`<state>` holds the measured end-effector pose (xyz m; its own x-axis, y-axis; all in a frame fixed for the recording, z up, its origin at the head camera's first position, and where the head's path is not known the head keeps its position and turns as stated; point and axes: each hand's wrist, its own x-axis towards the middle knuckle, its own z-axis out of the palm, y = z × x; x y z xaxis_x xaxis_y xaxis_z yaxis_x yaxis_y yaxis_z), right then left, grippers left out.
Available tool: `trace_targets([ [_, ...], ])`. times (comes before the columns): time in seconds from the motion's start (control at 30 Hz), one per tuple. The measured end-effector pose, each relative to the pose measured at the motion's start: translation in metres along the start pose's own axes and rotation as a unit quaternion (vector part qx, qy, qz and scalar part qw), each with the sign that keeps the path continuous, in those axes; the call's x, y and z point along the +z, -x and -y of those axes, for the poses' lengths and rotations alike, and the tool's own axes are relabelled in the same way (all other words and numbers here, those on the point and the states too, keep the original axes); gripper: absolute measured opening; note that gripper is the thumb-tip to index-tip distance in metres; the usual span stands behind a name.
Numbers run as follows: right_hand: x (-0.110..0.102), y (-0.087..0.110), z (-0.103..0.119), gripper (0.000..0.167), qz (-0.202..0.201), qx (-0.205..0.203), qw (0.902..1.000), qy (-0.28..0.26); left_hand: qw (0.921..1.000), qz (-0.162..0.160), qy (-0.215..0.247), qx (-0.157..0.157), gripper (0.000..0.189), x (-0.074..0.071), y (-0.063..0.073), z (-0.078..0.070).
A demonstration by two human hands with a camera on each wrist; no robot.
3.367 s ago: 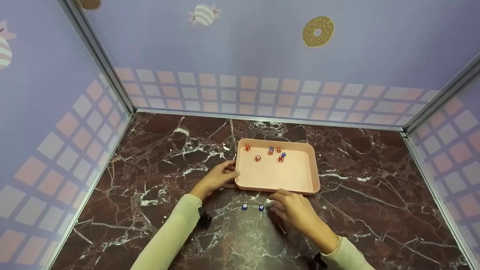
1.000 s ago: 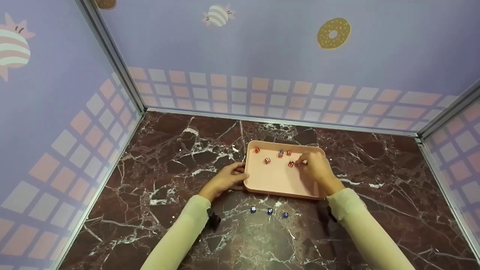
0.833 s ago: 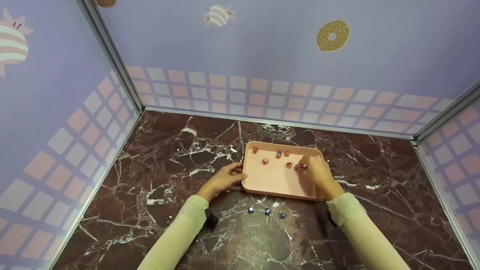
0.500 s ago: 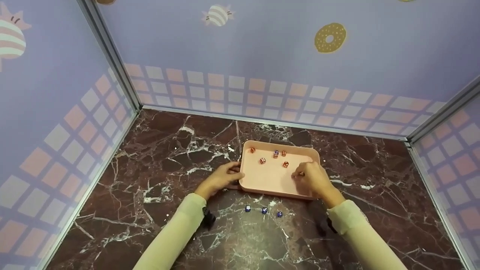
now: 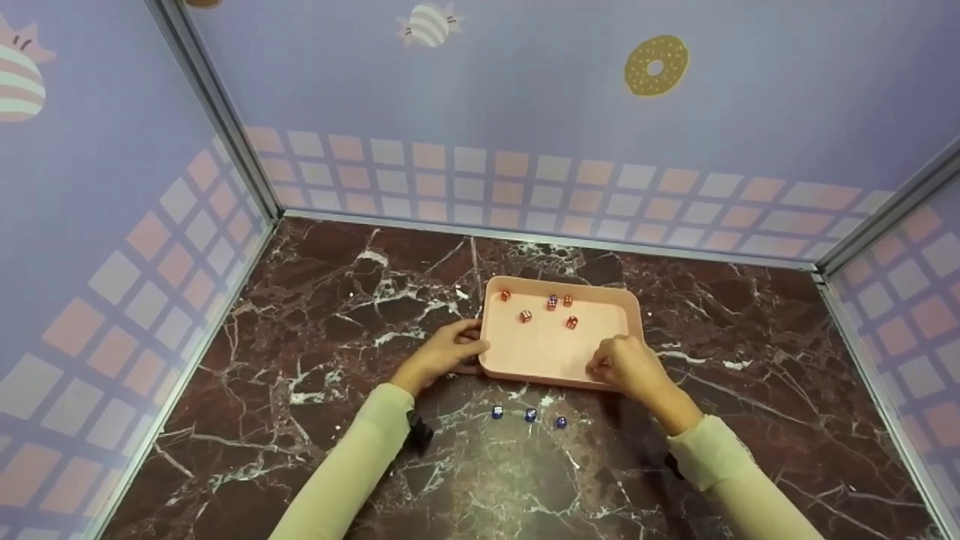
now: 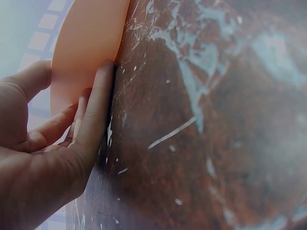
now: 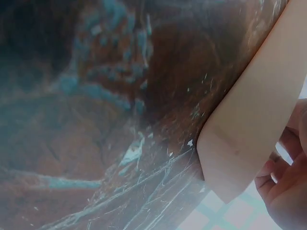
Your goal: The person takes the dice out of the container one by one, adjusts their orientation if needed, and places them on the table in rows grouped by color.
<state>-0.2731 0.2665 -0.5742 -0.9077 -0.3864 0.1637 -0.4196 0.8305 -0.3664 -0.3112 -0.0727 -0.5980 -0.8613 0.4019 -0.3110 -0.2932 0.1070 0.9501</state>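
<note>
The pink rectangular tray (image 5: pixel 532 360) lies on the marble surface. At its left wall my left hand (image 5: pixel 442 351) grips it, thumb over the rim and fingers outside, as the left wrist view also shows. My right hand (image 5: pixel 628 366) reaches over the tray's near right corner, fingertips curled together low inside; they hide the blue die they pinch. Inside the tray sit several red dice (image 5: pixel 526 316), mostly towards the back. A blue die (image 5: pixel 553 298) overlaps one of them in the head view. Three blue dice (image 5: pixel 531 414) stand spaced in a row on the table before the tray.
The dark red marble tabletop (image 5: pixel 337 300) is bounded by a lilac back wall (image 5: pixel 517 90) and side walls with pink and white checks. The tray's outer wall (image 7: pixel 254 110) rises beside the right hand in the right wrist view.
A third blue die has joined the row on the table. The right hand went into the tray, took a blue die from beside a red one, and has drawn back towards the near edge.
</note>
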Motion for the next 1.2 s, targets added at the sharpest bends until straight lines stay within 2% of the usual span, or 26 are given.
trace_targets([
  [0.13, -0.004, 0.001, 0.006, 0.01, -0.006, 0.023, 0.9993, -0.029, 1.0, -0.006, 0.005, -0.003, 0.059, -0.002, 0.001, 0.001],
  [0.3, -0.015, 0.009, 0.016, 0.01, -0.036, 0.013, 0.9952, -0.09, 0.9999, -0.008, 0.013, -0.004, 0.059, -0.004, 0.004, 0.001],
  [0.47, -0.021, 0.03, 0.027, 0.012, 0.0, -0.019, 0.9882, -0.152, 0.9999, -0.005, 0.016, 0.001, 0.059, -0.003, 0.005, -0.001],
  [0.6, -0.019, 0.046, 0.03, 0.013, 0.048, -0.012, 0.9793, -0.196, 0.9999, 0.002, 0.014, 0.002, 0.059, -0.003, 0.004, 0.0],
  [0.73, -0.009, 0.056, 0.027, 0.014, 0.072, -0.029, 0.982, -0.172, 0.9999, 0.003, 0.013, -0.001, 0.058, -0.003, 0.003, -0.001],
  [0.83, -0.002, 0.061, 0.026, 0.015, 0.06, -0.044, 0.9873, -0.14, 0.9999, 0.004, 0.01, 0.0, 0.058, -0.003, 0.002, -0.003],
  [1.0, 0.007, 0.066, 0.026, 0.019, 0.037, -0.047, 0.9913, -0.118, 0.9999, 0.011, 0.012, -0.002, 0.058, -0.001, 0.0, -0.005],
  [1.2, 0.011, 0.067, 0.026, 0.018, 0.052, -0.054, 0.9903, -0.117, 0.9999, 0.009, 0.011, -0.009, 0.059, 0.001, -0.001, -0.003],
])
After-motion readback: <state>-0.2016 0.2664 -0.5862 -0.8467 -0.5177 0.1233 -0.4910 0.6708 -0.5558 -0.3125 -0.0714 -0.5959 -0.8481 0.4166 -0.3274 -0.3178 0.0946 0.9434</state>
